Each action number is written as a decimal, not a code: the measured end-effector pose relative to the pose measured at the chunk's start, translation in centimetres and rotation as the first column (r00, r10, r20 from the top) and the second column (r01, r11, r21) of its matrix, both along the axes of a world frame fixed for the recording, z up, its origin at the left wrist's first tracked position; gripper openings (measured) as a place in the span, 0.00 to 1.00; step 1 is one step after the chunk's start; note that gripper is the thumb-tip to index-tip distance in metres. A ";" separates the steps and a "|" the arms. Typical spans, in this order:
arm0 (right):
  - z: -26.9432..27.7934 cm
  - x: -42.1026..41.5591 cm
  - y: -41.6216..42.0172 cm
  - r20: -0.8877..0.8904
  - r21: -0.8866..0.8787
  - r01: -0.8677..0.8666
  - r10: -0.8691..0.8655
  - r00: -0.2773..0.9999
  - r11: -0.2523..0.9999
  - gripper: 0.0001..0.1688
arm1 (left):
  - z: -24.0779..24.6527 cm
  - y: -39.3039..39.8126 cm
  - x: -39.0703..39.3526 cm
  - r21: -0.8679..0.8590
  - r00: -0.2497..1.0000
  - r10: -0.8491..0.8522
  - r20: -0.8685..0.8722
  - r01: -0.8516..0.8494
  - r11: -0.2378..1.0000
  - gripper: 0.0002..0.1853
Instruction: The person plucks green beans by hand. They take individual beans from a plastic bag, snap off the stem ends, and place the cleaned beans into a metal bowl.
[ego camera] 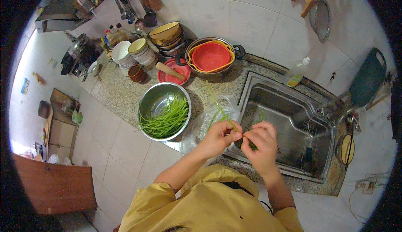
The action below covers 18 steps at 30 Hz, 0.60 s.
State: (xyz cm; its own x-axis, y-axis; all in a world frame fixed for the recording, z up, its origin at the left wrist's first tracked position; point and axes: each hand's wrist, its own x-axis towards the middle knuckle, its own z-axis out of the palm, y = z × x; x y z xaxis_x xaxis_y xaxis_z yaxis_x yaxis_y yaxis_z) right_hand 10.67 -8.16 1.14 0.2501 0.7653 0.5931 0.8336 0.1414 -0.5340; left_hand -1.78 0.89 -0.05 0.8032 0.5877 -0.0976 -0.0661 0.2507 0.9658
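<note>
My left hand (221, 136) pinches a long green vegetable stem (221, 109), which slants up and away over a clear plastic bag (202, 119). At the stem's near end, the fingertips of my right hand (262, 141) close in against the left thumb, over the sink's left edge. To the left, a stainless steel bowl (147, 101) holds a heap of similar green stems (166, 119). Green scraps (261, 115) lie in the stainless steel sink (289, 122), and more dark green bits show below my right hand, partly hidden by it.
Behind the steel bowl are a red plastic lid (172, 63) with a wooden pestle (169, 71), stacked bowls (121, 53), and a two-handled pot (216, 75) holding a red basket (210, 56). A bottle (296, 73) stands behind the sink, near the faucet (355, 122).
</note>
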 end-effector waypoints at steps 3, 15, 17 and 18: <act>-0.6 2.7 0.0 0.121 -0.057 0.077 -0.070 0.990 0.995 0.06 | -1.3 -0.5 -1.1 0.200 0.936 -0.336 -0.107 0.351 0.915 0.05; -9.0 10.8 -4.5 0.050 -0.412 0.303 -0.311 0.949 0.859 0.12 | -4.3 6.1 -8.9 0.705 0.715 0.466 -0.521 0.053 0.707 0.07; -10.4 9.9 -4.6 0.020 -0.462 0.327 -0.359 0.933 0.825 0.14 | -4.2 7.0 -10.9 0.789 0.578 0.585 -0.569 0.183 0.586 0.07; -10.7 9.5 -4.7 0.023 -0.473 0.341 -0.375 0.927 0.813 0.13 | -4.3 7.3 -11.5 0.771 0.456 0.636 -0.623 0.218 0.599 0.07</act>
